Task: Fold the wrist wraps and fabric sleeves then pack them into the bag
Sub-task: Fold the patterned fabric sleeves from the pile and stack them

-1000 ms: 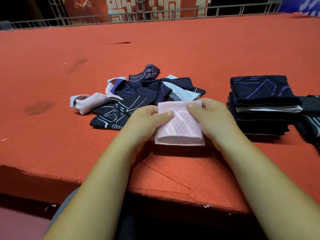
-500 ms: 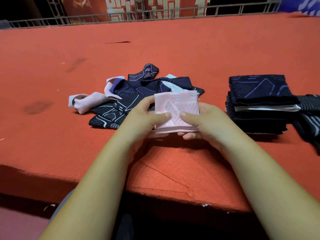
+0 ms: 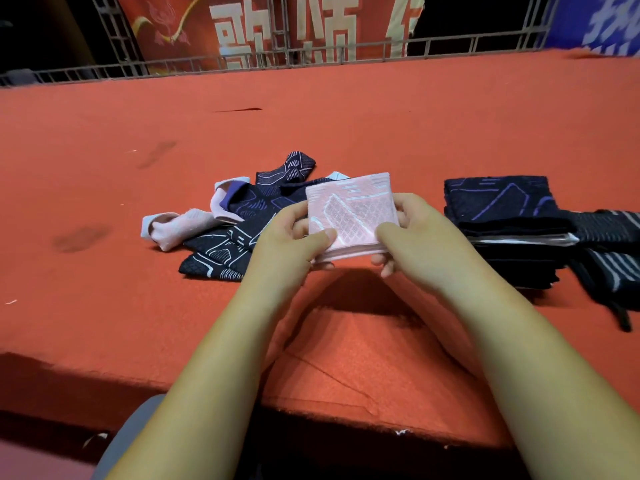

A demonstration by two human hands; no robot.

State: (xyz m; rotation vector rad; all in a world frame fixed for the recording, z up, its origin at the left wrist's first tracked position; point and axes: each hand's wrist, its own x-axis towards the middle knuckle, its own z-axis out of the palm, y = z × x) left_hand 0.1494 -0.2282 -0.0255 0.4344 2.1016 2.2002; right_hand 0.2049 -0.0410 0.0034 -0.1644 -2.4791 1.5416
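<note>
Head view, looking down over 2 bare forearms at a red carpeted platform. Held up off the carpet between both hands: a folded pink sleeve, a flat rectangle with a white diamond pattern, several layers showing along its near edge. Pinched at its lower left corner by the left hand, thumb pressed on the near face, fingers curled behind. Pinched at its lower right corner by the right hand, thumb on top, fingertips curled under the bottom edge.

Just behind and left of the sleeve, lying on the carpet: a loose pile of unfolded dark navy pieces with white and purple line patterns, plus 1 crumpled pink piece at its left end. To the right, apart from the hands: a neat stack of folded dark pieces, with a pale layer partway down. Touching the stack's right side: dark striped fabric, partly cut off by the frame edge, kind unclear.

At the far edge of the platform: a metal railing, with a red banner bearing large pale characters behind it.
</note>
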